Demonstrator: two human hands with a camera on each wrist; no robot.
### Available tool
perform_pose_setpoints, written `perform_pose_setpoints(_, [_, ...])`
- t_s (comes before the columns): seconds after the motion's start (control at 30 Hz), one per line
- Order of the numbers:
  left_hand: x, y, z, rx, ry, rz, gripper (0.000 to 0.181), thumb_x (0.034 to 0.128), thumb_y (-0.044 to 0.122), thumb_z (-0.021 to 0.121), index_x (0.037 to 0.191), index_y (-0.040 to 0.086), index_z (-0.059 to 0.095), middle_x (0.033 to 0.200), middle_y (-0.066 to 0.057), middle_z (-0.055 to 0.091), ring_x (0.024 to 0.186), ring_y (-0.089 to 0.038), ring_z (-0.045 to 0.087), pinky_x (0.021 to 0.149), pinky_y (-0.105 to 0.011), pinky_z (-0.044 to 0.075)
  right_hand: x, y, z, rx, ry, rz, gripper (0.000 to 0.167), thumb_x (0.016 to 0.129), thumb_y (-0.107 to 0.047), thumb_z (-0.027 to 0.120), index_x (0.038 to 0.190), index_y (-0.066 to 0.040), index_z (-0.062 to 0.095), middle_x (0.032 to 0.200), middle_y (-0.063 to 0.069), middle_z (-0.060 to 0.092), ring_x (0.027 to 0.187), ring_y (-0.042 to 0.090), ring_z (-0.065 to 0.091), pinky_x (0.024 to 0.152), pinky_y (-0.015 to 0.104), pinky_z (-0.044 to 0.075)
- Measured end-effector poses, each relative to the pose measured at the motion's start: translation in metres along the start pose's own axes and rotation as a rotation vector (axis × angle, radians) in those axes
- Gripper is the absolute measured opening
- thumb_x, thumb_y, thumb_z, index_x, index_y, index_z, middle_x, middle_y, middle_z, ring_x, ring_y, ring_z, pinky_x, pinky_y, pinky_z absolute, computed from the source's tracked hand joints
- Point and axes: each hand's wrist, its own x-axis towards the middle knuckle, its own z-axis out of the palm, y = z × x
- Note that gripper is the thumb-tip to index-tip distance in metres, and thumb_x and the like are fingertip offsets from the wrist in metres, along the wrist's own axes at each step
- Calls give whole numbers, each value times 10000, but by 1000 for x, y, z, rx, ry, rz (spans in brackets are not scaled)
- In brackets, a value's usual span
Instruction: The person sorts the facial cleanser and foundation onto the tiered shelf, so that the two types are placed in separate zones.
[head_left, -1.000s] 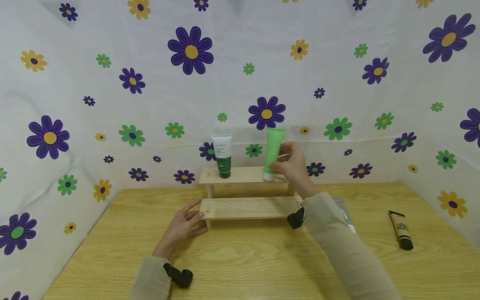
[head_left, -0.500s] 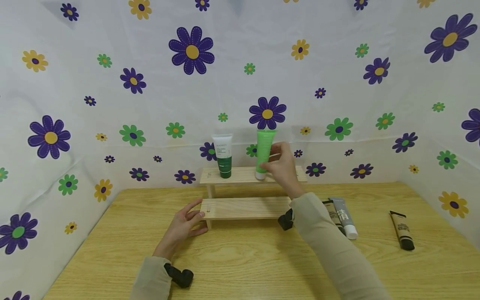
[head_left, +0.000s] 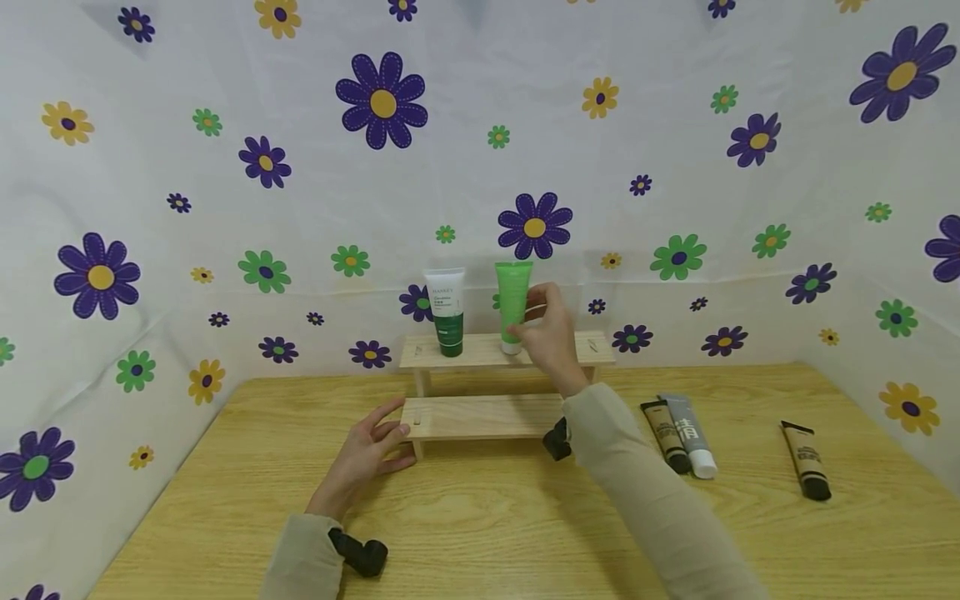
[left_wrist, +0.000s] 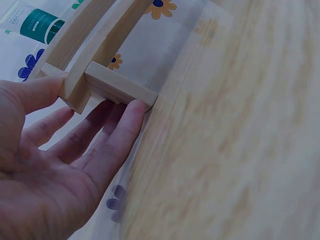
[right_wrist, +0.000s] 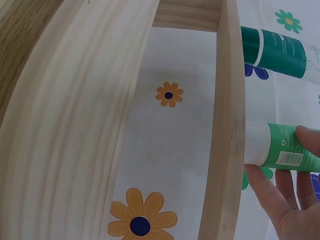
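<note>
A two-tier wooden shelf rack stands on the table in the head view. My right hand pinches a bright green squeeze tube, cap down, at the upper tier. In the right wrist view, the green tube's white cap is beside the upper board, and its base is hidden behind that board. A white and dark green tube stands cap down on the upper tier, to the left. With thumb and fingers, my left hand grips the left end of the lower tier, also seen in the left wrist view.
Right of the rack, a beige tube with a black cap lies beside a grey tube with a white cap. Another beige tube lies farther right on the wooden table. A flower-print cloth hangs behind the rack.
My right hand has moved left along the upper tier with the green tube, now closer to the white and green one. The tubes lying on the right have come into view. The left hand stays put.
</note>
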Motion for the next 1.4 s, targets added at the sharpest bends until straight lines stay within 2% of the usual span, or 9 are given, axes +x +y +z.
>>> perform_pose_setpoints(0.27, [2, -2, 1, -7, -4, -2, 552, 1067, 3, 477, 1588, 36, 295, 1412, -335, 492, 1239, -415, 559, 882, -477, 588, -4, 0, 2, -40, 6, -11, 464, 823, 157, 726, 1210, 73, 485, 1176, 251, 581, 1055, 403, 584, 947, 477, 519])
perform_pose_setpoints(0.53, [0, 0, 3, -11, -2, 1, 549, 1068, 11, 483, 1584, 22, 295, 1411, -345, 484, 1246, -434, 549, 887, -494, 583, -8, 2, -8, -5, -46, 17, 530, 823, 112, 731, 1283, 91, 468, 1198, 263, 574, 1093, 432, 571, 934, 478, 524])
perform_pose_setpoints(0.73, [-2, 1, 2, -7, -1, -6, 545, 1071, 19, 483, 1584, 28, 300, 1414, -345, 482, 1241, -433, 554, 884, -488, 586, -11, 5, -26, -43, -28, 54, 509, 847, 85, 718, 1294, 91, 476, 1185, 283, 576, 1057, 404, 590, 849, 437, 554])
perform_pose_setpoints(0.83, [-4, 1, 1, -5, -9, 1, 546, 1072, 19, 480, 1584, 16, 289, 1419, -356, 470, 1251, -438, 545, 886, -494, 583, -11, 9, -36, -82, -10, 68, 475, 859, 84, 712, 1277, 81, 487, 1167, 277, 588, 1016, 375, 601, 795, 352, 548])
perform_pose_setpoints(1.03, [-3, 0, 0, -7, -9, -6, 556, 1074, 23, 478, 1594, 37, 279, 1418, -334, 478, 1228, -410, 568, 892, -471, 586, -13, 15, -59, -86, -13, 116, 479, 883, 69, 685, 1308, 99, 467, 1181, 284, 569, 996, 347, 595, 681, 191, 555])
perform_pose_setpoints(1.2, [-2, 0, -1, 0, -4, -7, 558, 1076, 25, 475, 1596, 40, 274, 1421, -338, 475, 1236, -422, 559, 896, -473, 584, -16, 20, -75, -102, -4, 127, 483, 887, 74, 684, 1316, 100, 464, 1185, 286, 567, 986, 340, 597, 657, 159, 550])
perform_pose_setpoints(1.4, [-2, 0, 0, 1, -5, -14, 550, 1077, 27, 471, 1594, 45, 283, 1422, -339, 474, 1255, -452, 539, 898, -477, 581, -20, 25, -92, -123, 10, 125, 490, 903, 61, 689, 1330, 94, 452, 1189, 299, 558, 971, 347, 606, 687, 199, 577])
